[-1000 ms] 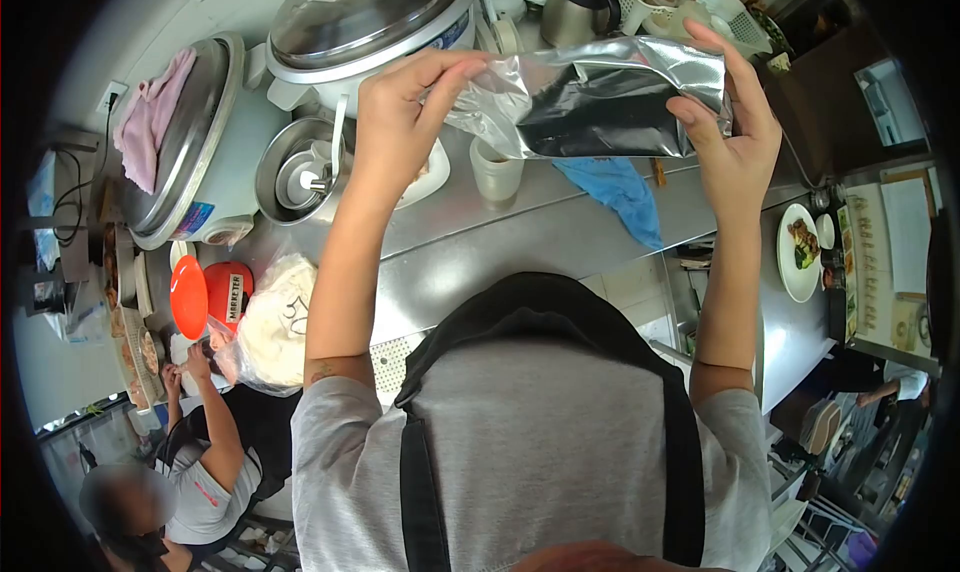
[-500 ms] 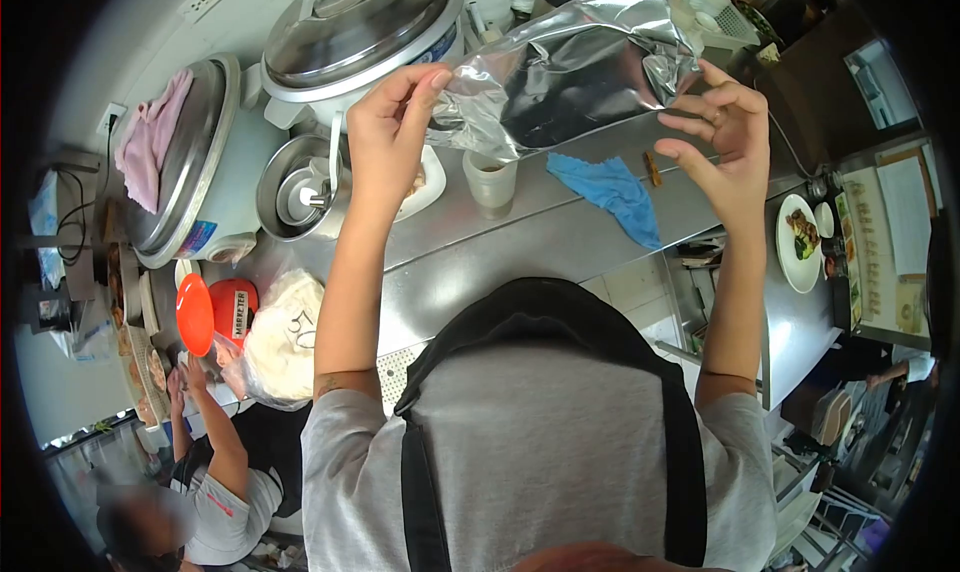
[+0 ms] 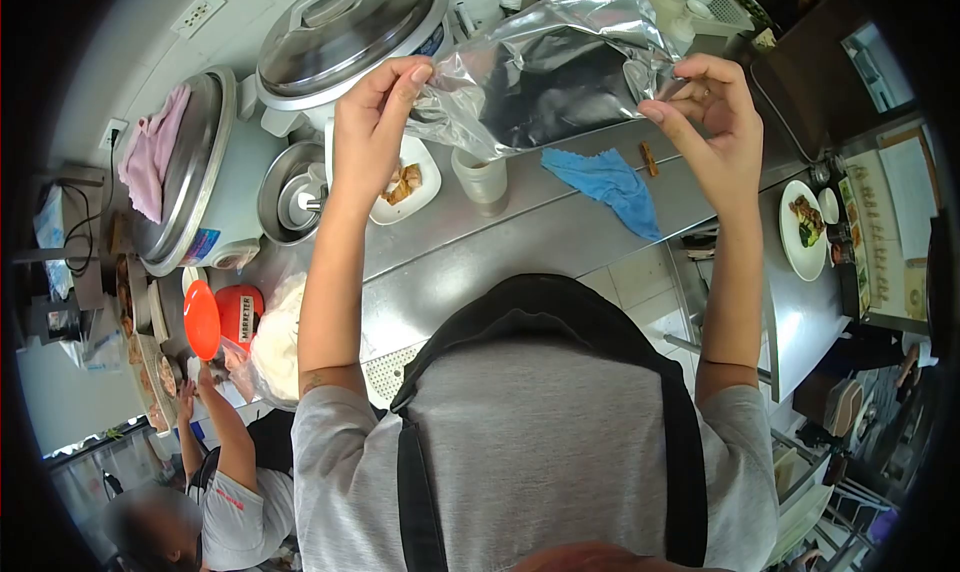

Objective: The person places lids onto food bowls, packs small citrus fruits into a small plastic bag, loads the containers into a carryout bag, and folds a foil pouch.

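Note:
A shiny silver bag (image 3: pixel 560 82) with a dark panel is stretched between my hands above the steel counter. My left hand (image 3: pixel 375 122) pinches its crumpled left end between thumb and fingers. At the other end, my right hand (image 3: pixel 715 122) grips the bag's right edge, fingers curled. Below the bag stand a pale cup (image 3: pixel 482 184) and a white plate (image 3: pixel 415 187) holding browned food pieces. A blue cloth (image 3: pixel 605 187) lies on the counter to the right of the cup.
Two large lidded cookers (image 3: pixel 350 37) and a steel bowl (image 3: pixel 285 197) are at the left. Near them are a red bowl (image 3: pixel 202 317) and a plastic bag of white contents (image 3: pixel 280 347). A co-worker (image 3: pixel 245 507) is at lower left. A food plate (image 3: pixel 803 232) stands right.
The silver bag has moved left and somewhat tilted. My right hand loosened its fingers, then closed on the bag's right edge. More of the food plate beside my left hand now shows.

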`<state>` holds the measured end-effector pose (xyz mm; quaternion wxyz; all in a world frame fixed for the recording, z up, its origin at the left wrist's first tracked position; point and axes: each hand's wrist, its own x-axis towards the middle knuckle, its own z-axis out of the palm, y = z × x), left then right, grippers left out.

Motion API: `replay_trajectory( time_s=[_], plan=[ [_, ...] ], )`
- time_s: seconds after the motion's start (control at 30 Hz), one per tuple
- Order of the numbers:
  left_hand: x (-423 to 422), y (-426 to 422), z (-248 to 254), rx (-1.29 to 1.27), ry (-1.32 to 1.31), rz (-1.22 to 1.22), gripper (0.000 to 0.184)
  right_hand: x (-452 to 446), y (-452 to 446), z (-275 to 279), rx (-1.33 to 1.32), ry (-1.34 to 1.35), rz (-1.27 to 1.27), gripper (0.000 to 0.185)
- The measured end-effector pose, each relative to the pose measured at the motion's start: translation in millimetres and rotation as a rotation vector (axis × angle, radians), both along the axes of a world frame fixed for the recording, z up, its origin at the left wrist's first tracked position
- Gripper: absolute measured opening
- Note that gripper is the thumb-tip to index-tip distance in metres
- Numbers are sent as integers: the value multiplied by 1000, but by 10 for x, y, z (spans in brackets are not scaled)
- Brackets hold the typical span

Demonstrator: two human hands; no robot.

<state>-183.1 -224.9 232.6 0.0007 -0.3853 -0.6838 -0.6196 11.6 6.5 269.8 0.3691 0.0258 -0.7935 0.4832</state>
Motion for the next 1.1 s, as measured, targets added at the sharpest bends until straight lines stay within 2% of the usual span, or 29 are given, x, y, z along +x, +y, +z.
replay_trajectory(
  time_s=[0.13, 0.43, 0.53, 0.63, 0.7, 0.73, 0.8, 0.9, 1.0, 1.1],
  plan=[
    [-7, 13, 112, -67, 43, 40, 22, -4, -37, -10, -7, 21, -23, 35],
    [6, 26, 45, -30, -11, 5, 23, 38, -27, -63, -34, 9, -33, 37],
    [-76, -3, 73, -112, -10, -70, 26, 48, -10, -44, -7, -12, -15, 37],
    [-54, 107, 427, 44, 152, -163, 39, 29, 11, -30, -14, -15, 13, 38],
    [89, 163, 809, -94, 547, -138, 54, 33, -8, 14, 6, -42, 20, 39],
    [271, 225, 1096, -154, 690, -148, 39, 27, -13, 33, 17, -55, 26, 40],
    [441, 406, 1332, -196, 975, -199, 29, 12, -3, 34, 25, -31, 28, 38],
    [412, 605, 1448, -284, 1291, -291, 30, 34, 24, 33, 40, -34, 1, 39],
    [418, 659, 1604, -562, 1412, -281, 29, 28, -5, 53, 42, -4, -20, 39],
    [367, 731, 1643, -585, 1546, -273, 30, 20, -7, 52, 114, 17, -66, 37]
  ],
)
